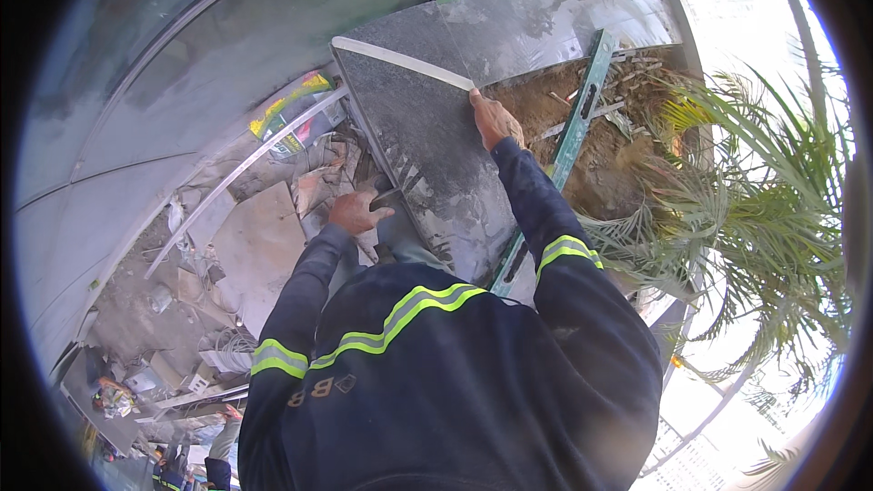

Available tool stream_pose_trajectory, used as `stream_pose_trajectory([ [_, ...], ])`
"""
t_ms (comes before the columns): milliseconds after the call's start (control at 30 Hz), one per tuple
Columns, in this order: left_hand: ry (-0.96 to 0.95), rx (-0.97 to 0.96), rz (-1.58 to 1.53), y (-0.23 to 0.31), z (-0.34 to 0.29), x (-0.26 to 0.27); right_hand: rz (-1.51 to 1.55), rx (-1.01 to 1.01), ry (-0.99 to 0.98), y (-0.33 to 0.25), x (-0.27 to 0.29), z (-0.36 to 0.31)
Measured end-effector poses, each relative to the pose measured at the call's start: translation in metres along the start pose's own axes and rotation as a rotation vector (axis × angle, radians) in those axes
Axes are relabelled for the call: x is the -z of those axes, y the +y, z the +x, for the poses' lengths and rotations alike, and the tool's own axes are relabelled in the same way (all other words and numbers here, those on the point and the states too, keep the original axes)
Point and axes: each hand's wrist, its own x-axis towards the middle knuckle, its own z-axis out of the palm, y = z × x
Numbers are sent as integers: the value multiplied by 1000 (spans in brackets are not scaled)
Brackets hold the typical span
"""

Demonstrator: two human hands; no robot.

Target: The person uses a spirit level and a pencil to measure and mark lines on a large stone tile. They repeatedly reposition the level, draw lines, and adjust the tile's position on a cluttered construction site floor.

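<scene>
My right hand point(496, 120) is closed on the near end of a flat, pale strip point(400, 61). The strip lies slantwise over a dark grey stone slab point(414, 114), its far end by the slab's left corner. My left hand point(355, 212) is beside the slab's left edge, fingers partly curled. A short, thin dark piece shows between that hand and the edge; what it is cannot be made out. Right of the slab, a long green spirit level point(582, 114) runs past my right forearm.
Bare soil with rubble point(609, 168) lies beyond the level, with palm fronds point(755, 209) at right. On the left are a colourful bag point(296, 118), a long thin pale strip point(241, 177), broken boards point(259, 245) and debris. A glass wall point(155, 82) curves behind.
</scene>
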Motion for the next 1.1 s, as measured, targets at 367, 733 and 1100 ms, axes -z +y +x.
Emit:
stream_pose_trajectory([
  [367,-90,80,19,44,12,1,257,24,68,47,-37,44],
  [733,-38,65,-3,31,18,-14,89,-40,45,32,-32,31],
  [1100,-169,158,76,44,15,1,38,-12,90,25,-33,21],
])
